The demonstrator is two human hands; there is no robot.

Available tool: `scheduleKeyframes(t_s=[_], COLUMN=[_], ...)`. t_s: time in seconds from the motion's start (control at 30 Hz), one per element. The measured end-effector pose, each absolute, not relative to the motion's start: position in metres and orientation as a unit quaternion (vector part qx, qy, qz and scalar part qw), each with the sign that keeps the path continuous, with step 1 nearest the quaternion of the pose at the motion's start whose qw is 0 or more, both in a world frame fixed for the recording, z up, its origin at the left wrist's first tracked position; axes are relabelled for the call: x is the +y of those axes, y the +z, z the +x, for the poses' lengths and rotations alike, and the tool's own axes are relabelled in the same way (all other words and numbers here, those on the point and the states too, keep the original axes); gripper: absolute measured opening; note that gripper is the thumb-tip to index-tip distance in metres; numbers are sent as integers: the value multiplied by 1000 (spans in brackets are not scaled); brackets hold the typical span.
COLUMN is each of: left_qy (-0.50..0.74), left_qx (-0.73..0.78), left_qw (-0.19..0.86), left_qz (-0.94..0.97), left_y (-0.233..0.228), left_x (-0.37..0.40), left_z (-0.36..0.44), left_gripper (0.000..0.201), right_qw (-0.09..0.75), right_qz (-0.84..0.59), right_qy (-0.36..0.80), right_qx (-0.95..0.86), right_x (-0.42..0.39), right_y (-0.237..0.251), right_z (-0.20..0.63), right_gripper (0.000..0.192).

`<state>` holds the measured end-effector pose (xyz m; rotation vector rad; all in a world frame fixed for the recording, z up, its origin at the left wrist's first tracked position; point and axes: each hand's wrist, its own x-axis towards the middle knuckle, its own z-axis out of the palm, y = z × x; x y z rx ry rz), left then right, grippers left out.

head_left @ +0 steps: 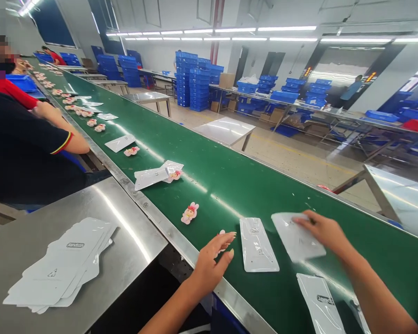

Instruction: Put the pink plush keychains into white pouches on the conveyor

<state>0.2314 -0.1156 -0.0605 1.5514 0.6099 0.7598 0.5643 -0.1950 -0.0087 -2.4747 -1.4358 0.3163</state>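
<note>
Head view: left hand (212, 262) mostly hides figurine (222, 232); contact unclear.

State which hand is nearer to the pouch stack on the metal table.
Left: the left hand is over the green belt, right of the pouch stack; the right hand is farther right, gripping a single pouch.

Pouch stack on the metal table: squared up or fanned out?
Fanned out: edges and corners of the pouch stack jut out unevenly on the metal table.
</note>
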Motion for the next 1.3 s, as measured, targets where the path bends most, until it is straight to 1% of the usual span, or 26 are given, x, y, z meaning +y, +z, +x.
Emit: scheduleKeyframes(t_s=[0.03,0.07,0.17,0.2,0.23,0.27,0.33,0.43,0.5,0.57,0.67,0.7,0.77,0.83,0.87,0.9,0.93,1.03,1.1,1.13,1.2,1.3], left_qy=[327,321,274,245,213,182,145,165,195,224,259,262,249,238,236,235,232,207,193,189,185,173], left_qx=[249,230,178,161,146,132,112,115,162,236,313,325,337,331,322,311,300,291,294,292,277,243], left_qw=[636,663,732,750,767,783,814,843,850,844,820,812,802,793,788,782,775,746,724,717,720,749], left_qz=[654,636,597,592,588,580,552,499,462,425,404,408,426,453,470,487,505,562,594,604,609,591], left_y=[-56,-51,-34,-29,-25,-22,-19,-23,-30,-41,-58,-62,-68,-69,-68,-67,-65,-59,-56,-55,-52,-48], left_x=[-116,-116,-111,-110,-109,-110,-116,-131,-139,-142,-137,-134,-128,-124,-123,-123,-122,-122,-122,-123,-124,-126], left_z=[231,230,225,222,218,213,201,186,182,182,182,182,179,177,176,176,177,179,181,182,183,185], left_gripper=[43,53,93,102,105,103,91,77,72,64,57,56,52,48,46,44,41,31,28,28,26,31], right_qw=[164,205,266,271,276,280,298,322,320,311,257,227,183,200,229,264,302,410,438,426,358,262], right_qz=[-861,-853,-771,-740,-714,-697,-688,-708,-713,-713,-760,-780,-790,-753,-734,-725,-724,-717,-697,-688,-673,-655], right_qy=[67,34,131,177,214,243,267,225,197,200,214,231,311,400,413,396,356,229,214,222,258,311], right_qx=[-477,-478,-564,-590,-606,-613,-606,-587,-592,-596,-557,-535,-497,-482,-487,-498,-508,-514,-525,-544,-594,-637], right_x=[-202,-207,-213,-212,-209,-205,-197,-189,-187,-185,-182,-181,-179,-177,-176,-175,-175,-178,-182,-184,-187,-184], right_y=[9,25,54,56,55,50,38,19,11,4,-12,-20,-39,-53,-55,-52,-45,-6,21,31,42,41], right_z=[552,536,477,456,437,419,389,359,351,354,378,387,401,408,408,408,407,402,398,395,387,370], right_gripper=[39,38,32,31,30,30,30,31,32,33,38,41,44,43,42,41,39,31,26,25,23,16])
